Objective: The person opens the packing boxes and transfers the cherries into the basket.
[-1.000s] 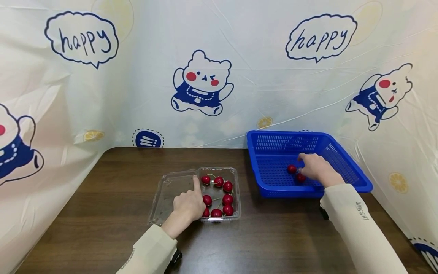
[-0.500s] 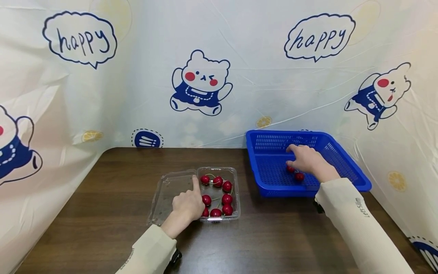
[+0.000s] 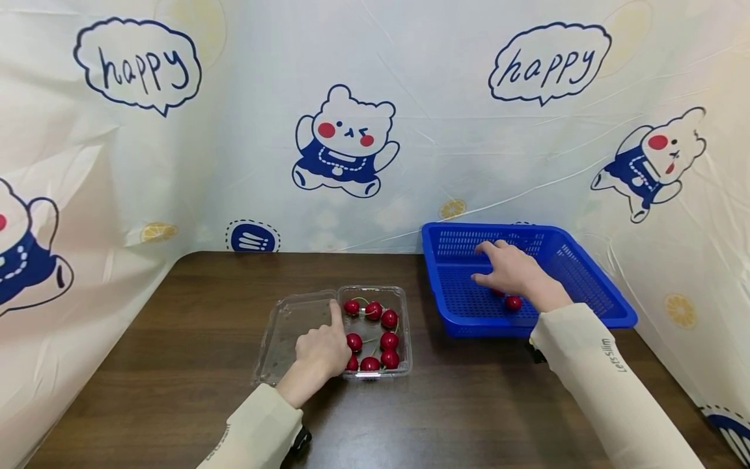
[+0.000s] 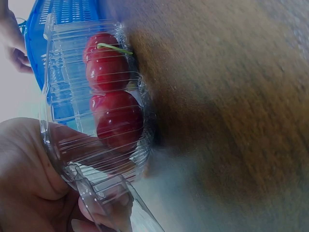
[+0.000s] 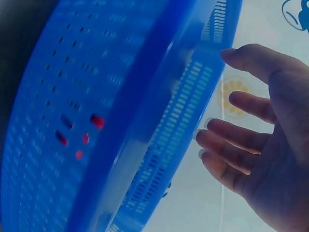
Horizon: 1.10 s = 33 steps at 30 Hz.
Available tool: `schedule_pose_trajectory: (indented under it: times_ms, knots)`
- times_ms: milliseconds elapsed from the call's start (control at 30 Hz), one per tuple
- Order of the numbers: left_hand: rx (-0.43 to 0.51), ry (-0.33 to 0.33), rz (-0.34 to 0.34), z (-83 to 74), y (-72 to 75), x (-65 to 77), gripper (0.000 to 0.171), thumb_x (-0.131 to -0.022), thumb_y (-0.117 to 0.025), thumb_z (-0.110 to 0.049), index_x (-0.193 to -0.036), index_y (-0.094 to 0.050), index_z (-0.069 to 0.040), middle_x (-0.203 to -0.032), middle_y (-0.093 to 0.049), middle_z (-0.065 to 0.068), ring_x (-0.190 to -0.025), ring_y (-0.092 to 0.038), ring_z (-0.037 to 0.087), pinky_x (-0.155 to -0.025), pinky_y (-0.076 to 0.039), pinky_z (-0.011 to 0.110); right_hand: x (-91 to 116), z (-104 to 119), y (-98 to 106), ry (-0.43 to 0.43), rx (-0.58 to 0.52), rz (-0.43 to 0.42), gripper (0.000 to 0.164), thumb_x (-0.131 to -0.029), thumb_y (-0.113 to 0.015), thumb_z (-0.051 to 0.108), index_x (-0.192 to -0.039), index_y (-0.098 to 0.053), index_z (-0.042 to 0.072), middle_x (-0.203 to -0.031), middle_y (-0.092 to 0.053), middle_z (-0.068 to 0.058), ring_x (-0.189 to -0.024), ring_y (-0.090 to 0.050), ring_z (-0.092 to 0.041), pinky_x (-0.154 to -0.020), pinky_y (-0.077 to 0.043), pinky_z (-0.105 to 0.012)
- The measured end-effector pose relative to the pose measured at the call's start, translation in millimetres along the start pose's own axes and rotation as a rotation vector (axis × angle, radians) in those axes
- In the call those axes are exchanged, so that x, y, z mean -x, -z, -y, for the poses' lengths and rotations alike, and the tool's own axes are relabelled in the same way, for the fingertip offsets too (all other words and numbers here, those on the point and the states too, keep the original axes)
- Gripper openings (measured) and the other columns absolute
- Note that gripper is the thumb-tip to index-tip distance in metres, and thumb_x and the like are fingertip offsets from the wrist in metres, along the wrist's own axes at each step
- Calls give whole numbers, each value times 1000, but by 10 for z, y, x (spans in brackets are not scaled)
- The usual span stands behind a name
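In the head view, the left hand [image 3: 322, 352] is at the left wall of a clear box [image 3: 370, 329], its index finger straight along the hinge. The lid [image 3: 299, 326] lies folded out on the left, partly under the hand. I count eight cherries [image 3: 373, 311] inside, round a bare middle, a few trailing green stems. Off to the right on the dark table [image 3: 433, 417] is a blue basket [image 3: 486, 327]; two more cherries sit in it, one partly hidden by the right hand [image 3: 515, 270]. That hand hangs over the basket, fingers apart, nothing in its grasp. Behind it all, a pale cloth [image 3: 246, 163] printed with bears covers the walls.

From the left wrist, tipped sideways, I see the left hand gripping the box wall, thumb on the inside and fingers curled on the lid side. Red fruit shows through the ribbed plastic.

From the right wrist, the right hand is loose and bare-palmed beside the basket's rim; red patches show through the basket's holes.
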<state>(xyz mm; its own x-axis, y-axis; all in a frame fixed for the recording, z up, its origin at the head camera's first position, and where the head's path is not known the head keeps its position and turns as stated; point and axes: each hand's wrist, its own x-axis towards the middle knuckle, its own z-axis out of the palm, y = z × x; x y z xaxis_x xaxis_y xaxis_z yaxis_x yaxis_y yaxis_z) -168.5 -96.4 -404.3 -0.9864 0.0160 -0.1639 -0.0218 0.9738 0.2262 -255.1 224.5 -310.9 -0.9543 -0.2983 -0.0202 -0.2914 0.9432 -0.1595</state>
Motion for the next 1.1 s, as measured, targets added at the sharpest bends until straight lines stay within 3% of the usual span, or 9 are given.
schedule_pose_trajectory:
  times_ms: [267, 433, 633, 833, 1100]
  knots:
    - [-5, -1, -1, -8, 9, 2, 80, -87, -55, -16, -152, -12, 2, -50, -53, 8, -44, -46, 21, -41, -33, 33, -15, 201, 25, 61, -13, -32, 65, -85, -67, 37, -138, -48, 3, -139, -47, -31, -124, -43, -50, -100, -35, -70]
    - [-5, 4, 6, -13, 8, 3, 81, -87, -55, -16, -153, -11, 2, -47, -51, 6, -42, -41, 19, -40, -30, 32, -17, 380, 19, 108, -1, -38, 69, -83, -69, 39, -139, -47, 6, -139, -48, -28, -124, -44, -47, -101, -36, -68]
    - [-13, 2, 3, -13, 10, 8, 82, -87, -56, -18, -152, -12, 2, -48, -52, 7, -43, -45, 20, -41, -32, 33, -8, 597, -30, 182, 21, -41, 70, -82, -70, 42, -140, -47, 8, -137, -52, -23, -123, -48, -42, -102, -40, -61]
    - [-20, 2, -3, -16, 12, 14, 82, -86, -57, -18, -152, -13, 3, -48, -53, 8, -44, -48, 22, -41, -34, 34, 11, 809, -88, 262, 32, -19, 69, -81, -71, 42, -139, -49, 11, -130, -56, -19, -115, -53, -36, -99, -45, -56]
    - [-21, 3, -4, -21, 16, 22, 81, -86, -57, -17, -152, -14, 3, -46, -49, 6, -42, -43, 19, -40, -31, 32, -5, 979, -200, 339, 17, 38, 68, -80, -71, 43, -138, -50, 14, -129, -58, -16, -112, -54, -33, -98, -45, -53]
